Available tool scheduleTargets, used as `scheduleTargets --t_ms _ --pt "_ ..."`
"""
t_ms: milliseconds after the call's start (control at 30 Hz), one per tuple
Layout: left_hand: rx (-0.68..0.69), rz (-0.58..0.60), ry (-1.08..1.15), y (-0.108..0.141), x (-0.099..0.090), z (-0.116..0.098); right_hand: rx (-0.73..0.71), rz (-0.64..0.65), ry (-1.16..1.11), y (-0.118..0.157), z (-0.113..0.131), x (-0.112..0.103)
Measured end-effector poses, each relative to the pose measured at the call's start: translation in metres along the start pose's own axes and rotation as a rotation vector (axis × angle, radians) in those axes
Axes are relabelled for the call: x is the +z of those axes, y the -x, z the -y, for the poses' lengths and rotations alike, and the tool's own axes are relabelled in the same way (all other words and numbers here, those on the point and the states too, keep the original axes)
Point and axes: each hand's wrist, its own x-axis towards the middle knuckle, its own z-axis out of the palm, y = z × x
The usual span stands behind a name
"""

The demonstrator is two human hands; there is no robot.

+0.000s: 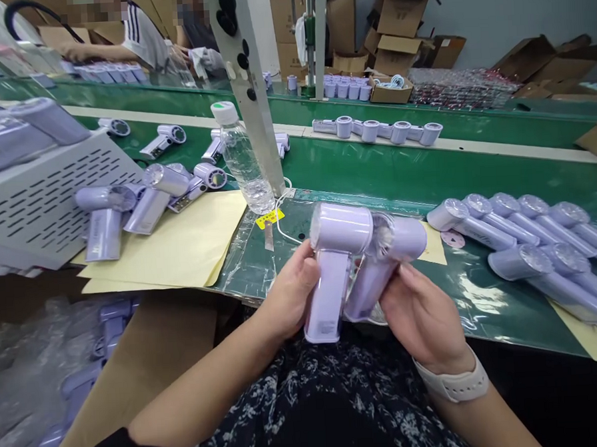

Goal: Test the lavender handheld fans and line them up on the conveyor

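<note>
In front of my lap I hold two lilac handheld fans side by side. My left hand is closed around the handle of the nearer handheld fan, which stands upright with its round head at the top. My right hand, with a white band on the wrist, grips the other handheld fan, which is tilted. The two fan heads touch or nearly touch. Parts of both handles are hidden by my fingers. Several similar wrapped fans lie in rows on the table to the right.
A water bottle stands by a metal post. More fans rest on yellow paper beside a grey slotted box. Beyond runs a green conveyor with fan parts. An open carton is at lower left; people sit opposite.
</note>
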Motion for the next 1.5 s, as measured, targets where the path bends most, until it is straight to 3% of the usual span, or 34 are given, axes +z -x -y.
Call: scheduleTargets --t_ms 100,200,433,567,900,1067,1167,1367,1500 --pt "-0.132 0.117 0.108 -0.005 0.0 0.002 0.105 0.054 -0.025 0.0 0.003 0.007" --pt "-0.188 0.098 0.149 -0.006 -0.001 0.003 0.163 0.09 -0.025 0.003 0.006 0.013" --pt "-0.113 0.111 0.156 -0.002 -0.001 -0.008 0.1 0.076 -0.075 0.006 0.011 0.012" --pt "-0.141 0.151 0.181 -0.001 -0.004 -0.013 0.075 0.111 0.001 0.006 0.015 0.005" --pt "-0.147 0.128 0.102 0.001 -0.005 -0.013 -0.055 -0.065 -0.048 0.014 0.016 0.012" --pt "-0.14 0.148 0.098 -0.001 -0.004 -0.011 -0.048 -0.042 -0.066 0.014 0.015 0.007" --pt "-0.128 0.123 0.046 -0.002 -0.007 -0.009 -0.054 -0.042 -0.086 0.012 0.012 0.003" --pt "-0.117 0.093 -0.123 -0.002 -0.009 -0.017 -0.095 -0.189 -0.032 0.005 0.002 -0.003" --pt "-0.063 0.117 -0.294 0.003 -0.005 -0.026 -0.165 -0.07 0.047 0.007 0.002 -0.008"
